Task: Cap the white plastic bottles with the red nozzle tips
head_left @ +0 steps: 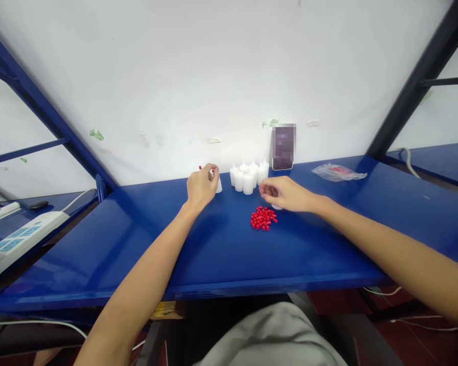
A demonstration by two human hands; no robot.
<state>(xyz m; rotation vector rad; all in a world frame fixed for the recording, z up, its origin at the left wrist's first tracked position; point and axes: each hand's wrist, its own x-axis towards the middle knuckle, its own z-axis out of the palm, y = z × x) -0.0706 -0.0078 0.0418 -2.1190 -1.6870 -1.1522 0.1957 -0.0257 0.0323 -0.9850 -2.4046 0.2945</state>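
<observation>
My left hand point(203, 186) is bent over a white plastic bottle point(219, 186) near the wall. Its fingers are pinched around a red cap point(213, 171) at the bottle's top. Another bit of red shows just behind the knuckles. My right hand point(284, 193) hovers over the table with fingers curled in; what lies between the fingertips is hidden. A white object point(277, 207), perhaps another bottle, peeks out below that palm. Between my hands stand several upright white dropper bottles point(248, 184) with pointed tips. A pile of small red caps point(263, 218) lies in front of them.
A phone point(284, 147) leans on the wall behind the bottles. Farther right lies a clear plastic bag point(338, 172) with something red inside. A white power strip point(21, 241) sits at the left, beyond the blue table's point(213, 259) frame. Blue posts rise at both sides.
</observation>
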